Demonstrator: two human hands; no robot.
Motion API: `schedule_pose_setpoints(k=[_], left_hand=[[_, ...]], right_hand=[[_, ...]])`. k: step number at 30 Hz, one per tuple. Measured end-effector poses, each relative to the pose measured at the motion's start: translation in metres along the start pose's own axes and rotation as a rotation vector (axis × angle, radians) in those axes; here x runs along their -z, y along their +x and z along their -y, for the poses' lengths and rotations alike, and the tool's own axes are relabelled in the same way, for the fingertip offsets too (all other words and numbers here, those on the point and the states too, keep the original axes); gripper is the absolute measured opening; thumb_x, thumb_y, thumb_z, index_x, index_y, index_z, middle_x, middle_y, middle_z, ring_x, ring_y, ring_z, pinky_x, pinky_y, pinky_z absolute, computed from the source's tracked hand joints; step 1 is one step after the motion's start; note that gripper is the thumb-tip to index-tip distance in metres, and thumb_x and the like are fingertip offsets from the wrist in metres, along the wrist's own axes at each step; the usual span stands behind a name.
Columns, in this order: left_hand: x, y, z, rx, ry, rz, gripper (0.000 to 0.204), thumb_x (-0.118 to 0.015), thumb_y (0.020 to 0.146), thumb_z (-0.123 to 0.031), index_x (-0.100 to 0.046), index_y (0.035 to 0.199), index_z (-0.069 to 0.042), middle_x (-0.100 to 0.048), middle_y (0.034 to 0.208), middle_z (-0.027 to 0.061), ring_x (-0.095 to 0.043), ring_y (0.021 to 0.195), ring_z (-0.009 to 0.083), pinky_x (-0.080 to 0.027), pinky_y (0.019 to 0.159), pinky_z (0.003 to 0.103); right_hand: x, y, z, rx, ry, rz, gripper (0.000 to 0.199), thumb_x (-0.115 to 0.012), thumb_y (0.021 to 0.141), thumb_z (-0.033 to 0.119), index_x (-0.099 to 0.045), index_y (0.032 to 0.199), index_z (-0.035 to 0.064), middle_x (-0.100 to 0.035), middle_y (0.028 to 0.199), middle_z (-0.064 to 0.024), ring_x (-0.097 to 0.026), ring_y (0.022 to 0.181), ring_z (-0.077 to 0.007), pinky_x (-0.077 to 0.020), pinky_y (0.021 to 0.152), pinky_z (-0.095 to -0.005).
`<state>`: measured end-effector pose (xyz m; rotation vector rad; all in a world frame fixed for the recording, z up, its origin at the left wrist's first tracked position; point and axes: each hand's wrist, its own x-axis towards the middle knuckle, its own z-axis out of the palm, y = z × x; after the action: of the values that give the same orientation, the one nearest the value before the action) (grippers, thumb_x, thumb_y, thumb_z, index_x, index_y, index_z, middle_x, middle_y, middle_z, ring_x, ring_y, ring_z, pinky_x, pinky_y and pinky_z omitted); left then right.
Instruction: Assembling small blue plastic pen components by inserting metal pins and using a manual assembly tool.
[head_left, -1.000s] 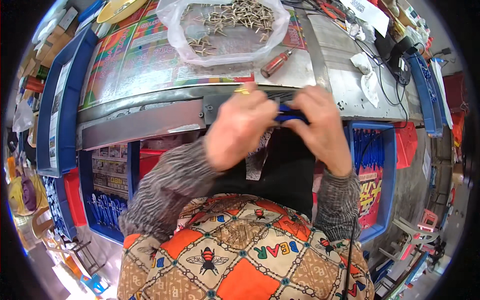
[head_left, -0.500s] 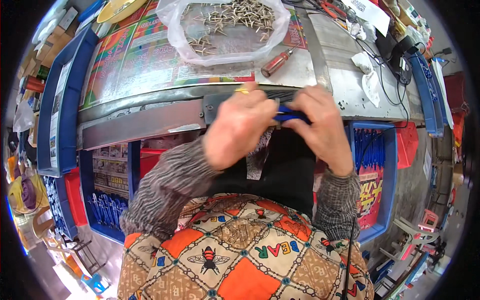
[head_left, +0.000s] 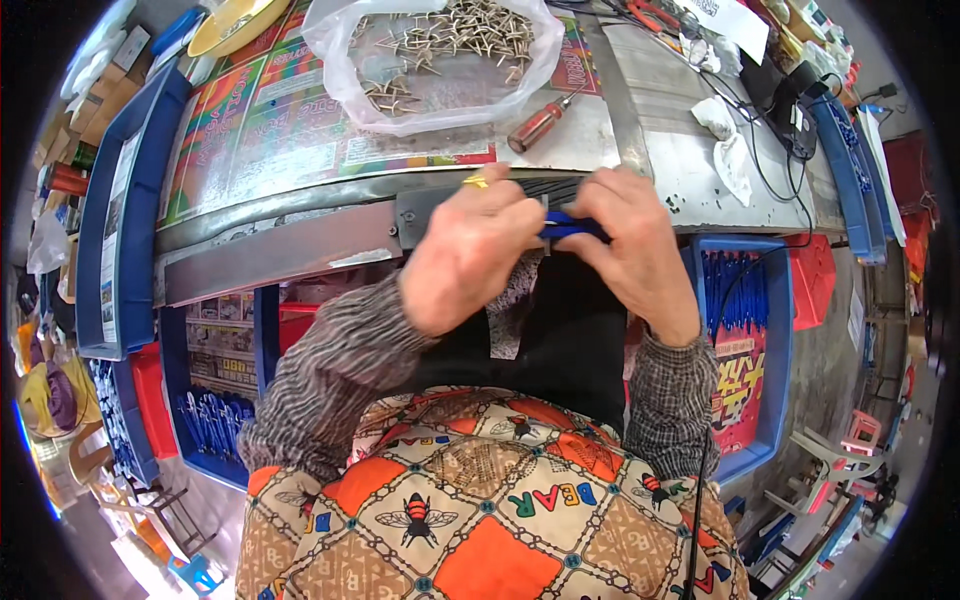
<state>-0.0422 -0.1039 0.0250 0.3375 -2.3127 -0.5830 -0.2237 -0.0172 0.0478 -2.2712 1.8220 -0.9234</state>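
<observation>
Blue plastic shows between the two hands, a small piece [head_left: 578, 227] at the front edge of the workbench [head_left: 655, 95], its long axis running roughly left to right with the right end dipping slightly; its left end points toward the left hand [head_left: 462, 255]. Thumb and fingers of the right hand [head_left: 638, 245] pinch the piece, while the left hand is clenched beside it, and what it encloses is hidden. Beyond them, a translucent plastic bag [head_left: 430, 123] lies spread open with brass-coloured headed pins [head_left: 485, 35] inside, near a yellow bowl [head_left: 258, 28]. Below the bench, the right blue crate [head_left: 782, 350] and left blue crate [head_left: 268, 340] both hold slender blue items. A red-handled screwdriver [head_left: 537, 127] rests on the benchtop beside a colourful printed sheet [head_left: 240, 135]; to the right, a white plastic chair [head_left: 835, 460] stands on grey floor [head_left: 815, 335].
</observation>
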Motion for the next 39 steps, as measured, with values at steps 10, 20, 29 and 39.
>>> schedule_pose_setpoints(k=[10,20,29,39], left_hand=[[0.029,-0.015,-0.043,0.079,-0.028,-0.138,0.022,-0.071,0.071,0.005,-0.067,0.092,-0.002,-0.065,0.098,0.0125,-0.064,0.087,0.0294,-0.049,0.093,0.038],[-0.008,-0.066,-0.056,0.705,-1.102,-0.203,0.03,-0.062,0.092,-0.007,-0.045,0.115,0.0,-0.054,0.105,0.0055,-0.056,0.094,0.0115,-0.049,0.083,0.026],[-0.006,-0.065,-0.065,0.712,-1.157,-0.287,0.014,-0.056,0.097,-0.015,-0.051,0.104,-0.005,-0.057,0.083,0.0037,-0.049,0.059,0.0076,-0.035,0.048,0.02],[0.001,-0.064,-0.072,0.699,-1.184,-0.408,0.008,-0.054,0.097,-0.009,-0.05,0.1,-0.003,-0.061,0.083,0.0053,-0.047,0.056,0.0056,-0.035,0.047,0.019]], right_hand=[[-0.008,-0.015,0.026,-0.092,0.31,-0.008,0.025,-0.077,0.068,0.006,-0.057,0.084,0.0,-0.052,0.075,-0.0076,-0.053,0.066,-0.0193,-0.0416,0.059,-0.0296],[-0.034,-0.023,0.051,-0.39,1.071,-0.093,0.019,-0.069,0.088,0.012,-0.062,0.098,-0.0017,-0.06,0.075,0.0031,-0.051,0.061,-0.0009,-0.0413,0.051,-0.0167],[-0.043,-0.018,0.062,-0.26,0.974,-0.187,0.017,-0.065,0.091,0.013,-0.059,0.098,-0.002,-0.058,0.079,0.0028,-0.051,0.072,-0.0018,-0.0454,0.061,-0.019],[-0.041,-0.011,0.072,-0.283,1.031,-0.191,0.023,-0.066,0.09,0.011,-0.06,0.107,-0.0034,-0.062,0.088,-0.0005,-0.054,0.075,-0.0026,-0.0471,0.065,-0.0183]])
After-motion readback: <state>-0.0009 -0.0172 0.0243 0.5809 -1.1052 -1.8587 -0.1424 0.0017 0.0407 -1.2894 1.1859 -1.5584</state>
